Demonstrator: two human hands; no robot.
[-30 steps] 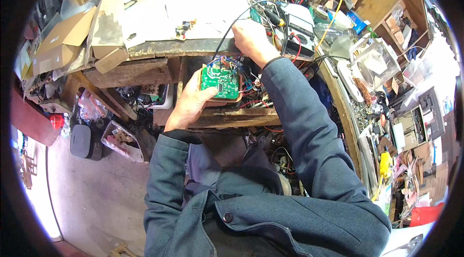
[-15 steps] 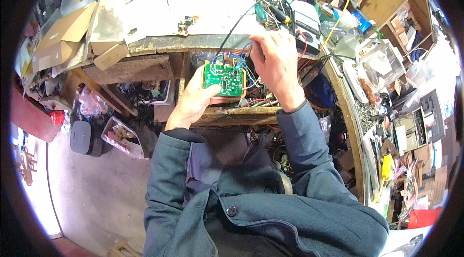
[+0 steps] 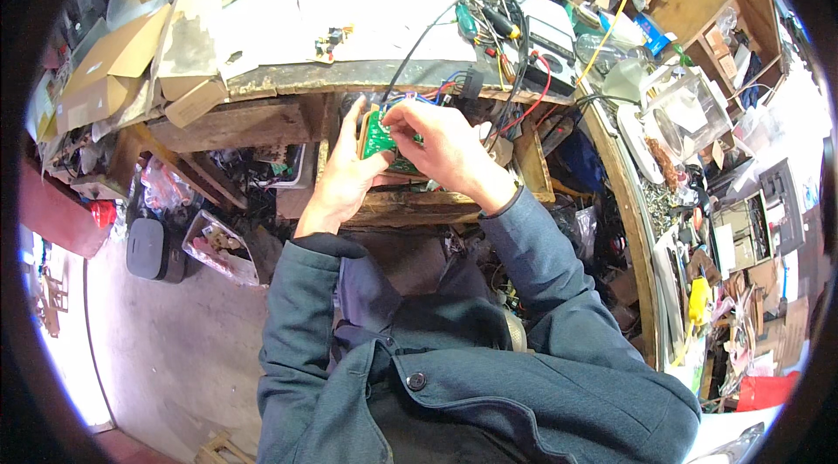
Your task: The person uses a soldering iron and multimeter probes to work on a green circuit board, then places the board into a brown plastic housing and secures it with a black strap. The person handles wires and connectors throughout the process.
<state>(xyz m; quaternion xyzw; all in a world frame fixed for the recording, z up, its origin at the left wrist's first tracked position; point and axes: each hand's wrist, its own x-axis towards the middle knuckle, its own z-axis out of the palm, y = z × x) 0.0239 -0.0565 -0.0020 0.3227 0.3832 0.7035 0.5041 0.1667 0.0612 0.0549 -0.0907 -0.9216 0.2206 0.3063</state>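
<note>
A green circuit board [image 3: 375, 143] in a light brown frame is tilted above the open drawer. Gripping it by its left side is my left hand [image 3: 339, 183], thumb on its face. My right hand [image 3: 449, 143] reaches over the board, its fingertips pinched together at the upper left part. Whatever lies between them is hidden, and the hand covers the board's right half. A black cable [image 3: 403, 62] arcs from the meter down to the board's upper edge. Blue and red wires [image 3: 449, 84] show behind my right hand.
An analogue multimeter [image 3: 552, 43] stands on the bench at right, beside a green-handled screwdriver [image 3: 466, 20] and a red lead [image 3: 548, 84]. A small component board [image 3: 332, 43] lies on white paper. Cardboard boxes [image 3: 113, 71] crowd the left; the wooden drawer edge [image 3: 419, 211] is below my hands.
My right hand has come left and down from above the drawer's right side onto the board. The board has tilted in my left hand. The black and red leads have shifted.
</note>
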